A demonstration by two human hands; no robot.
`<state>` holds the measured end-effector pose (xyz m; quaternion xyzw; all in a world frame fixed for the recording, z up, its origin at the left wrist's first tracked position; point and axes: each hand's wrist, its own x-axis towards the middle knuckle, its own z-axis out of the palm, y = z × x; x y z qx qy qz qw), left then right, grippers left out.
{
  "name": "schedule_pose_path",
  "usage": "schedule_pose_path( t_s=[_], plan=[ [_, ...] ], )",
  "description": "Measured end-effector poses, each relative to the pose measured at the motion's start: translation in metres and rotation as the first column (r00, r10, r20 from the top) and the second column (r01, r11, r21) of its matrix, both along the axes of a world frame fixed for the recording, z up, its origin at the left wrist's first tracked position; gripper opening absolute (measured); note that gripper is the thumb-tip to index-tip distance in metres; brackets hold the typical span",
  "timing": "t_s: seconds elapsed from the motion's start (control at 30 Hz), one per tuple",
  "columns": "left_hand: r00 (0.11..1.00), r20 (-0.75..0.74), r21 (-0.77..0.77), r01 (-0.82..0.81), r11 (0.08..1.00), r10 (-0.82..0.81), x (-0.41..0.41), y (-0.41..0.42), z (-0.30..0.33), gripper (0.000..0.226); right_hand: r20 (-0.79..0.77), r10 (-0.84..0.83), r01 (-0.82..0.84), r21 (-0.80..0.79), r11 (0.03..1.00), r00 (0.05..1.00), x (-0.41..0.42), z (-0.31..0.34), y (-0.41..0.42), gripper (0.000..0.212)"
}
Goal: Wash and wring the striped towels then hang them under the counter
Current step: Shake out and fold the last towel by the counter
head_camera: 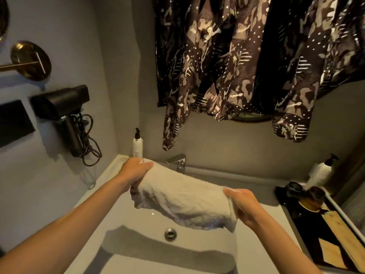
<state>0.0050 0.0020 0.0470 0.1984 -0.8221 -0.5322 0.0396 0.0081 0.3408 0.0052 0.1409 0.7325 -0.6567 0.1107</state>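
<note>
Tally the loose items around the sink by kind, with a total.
White pump bottles: 2 (slim one at the back left, round one at the right)
Pale towels: 1
Black wall-hung hair dryers: 1
Total: 4

Towel [183, 196] above sink [138, 218]

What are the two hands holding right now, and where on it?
A pale, bunched terry towel above the white sink: the left hand grips its far-left end, the right hand its near-right end.
</note>
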Motion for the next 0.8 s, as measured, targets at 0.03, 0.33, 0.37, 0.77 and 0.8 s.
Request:
schedule_pose_path(
  t_s=[0.03, 0.33, 0.37, 0.77, 0.8],
  plan=[
    [1.0, 0.028, -0.026, -0.005, 1.0, 0.006, 0.002, 0.001, -0.002, 0.024, -0.006, -0.018, 0.018, 0.024, 1.0, 1.0, -0.004, -0.002, -0.002, 0.029],
    [0.95, -0.113, 0.375, 0.313, 0.873, -0.292, 0.029, 0.058, 0.045, 0.036, -0.198, 0.272, -0.32, -0.277, 0.906, 0.942, 0.014, 0.088, -0.068, 0.039],
    [0.916, -0.169, 0.401, 0.4, 0.824, -0.363, 0.034, 0.065, 0.046, 0.048, -0.207, 0.399, -0.449, -0.367, 0.815, 0.893, 0.02, 0.096, -0.068, 0.05],
    [0.873, -0.226, 0.439, 0.488, 0.755, -0.433, 0.047, 0.118, 0.01, 0.02, -0.337, 0.117, -0.15, -0.074, 0.986, 0.934, 0.043, 0.034, 0.02, 0.046],
    [0.84, -0.236, 0.455, 0.54, 0.708, -0.488, 0.047, 0.124, 0.015, 0.022, -0.254, 0.242, -0.269, -0.078, 0.96, 0.937, 0.052, 0.019, 0.02, 0.059]
  ],
)
